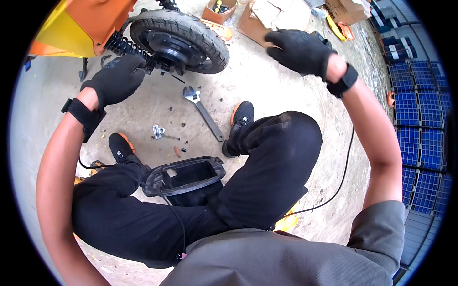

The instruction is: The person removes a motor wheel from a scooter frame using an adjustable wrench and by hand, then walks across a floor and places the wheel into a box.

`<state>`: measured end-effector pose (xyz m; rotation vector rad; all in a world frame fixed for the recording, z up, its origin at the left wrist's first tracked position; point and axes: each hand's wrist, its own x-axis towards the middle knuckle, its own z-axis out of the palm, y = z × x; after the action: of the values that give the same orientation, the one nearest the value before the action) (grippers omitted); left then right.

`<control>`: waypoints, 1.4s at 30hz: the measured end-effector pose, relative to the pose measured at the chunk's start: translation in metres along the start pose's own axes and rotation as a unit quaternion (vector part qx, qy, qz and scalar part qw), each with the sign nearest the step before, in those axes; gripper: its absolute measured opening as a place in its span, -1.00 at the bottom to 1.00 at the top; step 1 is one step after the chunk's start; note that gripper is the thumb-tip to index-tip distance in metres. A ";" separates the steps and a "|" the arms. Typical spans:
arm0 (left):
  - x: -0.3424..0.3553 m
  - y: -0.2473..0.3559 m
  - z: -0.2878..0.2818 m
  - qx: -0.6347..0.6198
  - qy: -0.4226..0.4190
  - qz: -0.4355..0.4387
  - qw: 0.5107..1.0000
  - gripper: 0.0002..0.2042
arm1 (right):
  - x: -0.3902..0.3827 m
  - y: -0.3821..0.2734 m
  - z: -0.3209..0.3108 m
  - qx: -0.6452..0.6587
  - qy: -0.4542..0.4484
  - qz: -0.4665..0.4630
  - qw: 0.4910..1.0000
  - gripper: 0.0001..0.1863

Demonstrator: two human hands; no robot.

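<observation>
My left hand (118, 78), in a black glove, is at the axle end of a black-tyred wheel (217, 50), just below a coil-spring shock absorber (121, 44). Its fingers are curled closed, and whatever they grip is hidden. Farther right, my right hand (300, 51), gloved too, is held out in front of a flat piece of cardboard (251, 26). Its thumb and fingers are apart with nothing seen between them. On the concrete floor below the wheel lies a large adjustable wrench (206, 113). Nearer me are a small metal bracket (158, 132) and a thin spring (171, 137).
Between my legs sits a black plastic tub (183, 176). Orange and yellow bodywork (90, 26) rises at upper left. A small open box (219, 10) and a larger carton (348, 9) stand at the back. Blue gridded racks (420, 114) line the right. A thin cable (344, 176) hangs by my right side.
</observation>
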<state>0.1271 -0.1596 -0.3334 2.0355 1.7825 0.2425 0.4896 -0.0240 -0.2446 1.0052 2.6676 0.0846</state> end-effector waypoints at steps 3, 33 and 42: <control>-0.016 -0.014 -0.005 0.040 0.006 -0.035 0.999 -0.63 | -0.036 -0.042 0.002 -0.075 0.029 -0.063 0.995 -0.62; -0.015 0.169 0.018 -0.077 0.246 0.277 0.926 -0.38 | -0.113 0.078 -0.009 0.437 0.184 0.121 0.872 -0.41; 0.043 0.123 0.181 -0.137 -0.275 -0.041 0.951 -0.50 | -0.106 0.042 0.064 0.553 0.153 0.131 0.809 -0.45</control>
<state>0.3177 -0.1638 -0.4498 1.6224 1.3907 -0.0962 0.6103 -0.0645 -0.2729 1.7599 2.7283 -1.5288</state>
